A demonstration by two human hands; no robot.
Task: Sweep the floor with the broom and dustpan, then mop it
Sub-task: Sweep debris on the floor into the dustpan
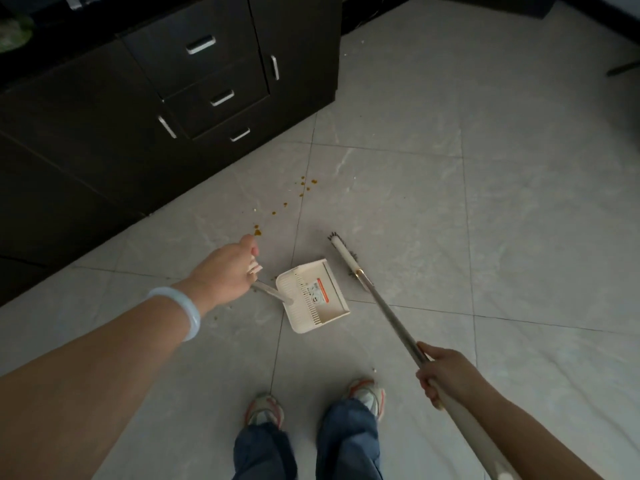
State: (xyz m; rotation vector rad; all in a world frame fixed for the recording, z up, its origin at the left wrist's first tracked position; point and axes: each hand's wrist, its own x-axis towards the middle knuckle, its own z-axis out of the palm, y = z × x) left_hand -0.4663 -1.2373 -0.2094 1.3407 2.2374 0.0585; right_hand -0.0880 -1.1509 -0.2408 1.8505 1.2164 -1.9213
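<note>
Left grip holds the dustpan handle, right grip wraps the broom pole, head at the pan's 1 o'clock; risk: orange crumbs at 11 o'clock lie behind the pan mouth and may scatter or get missed.

A home kitchen, seen from above at floor level.

Dark cabinets with a stack of drawers and metal bar handles run along the upper left, under the edge of a dark counter. The floor is large pale marbled tiles with thin grout lines, spotted with brownish spills near the cabinets' base.
</note>
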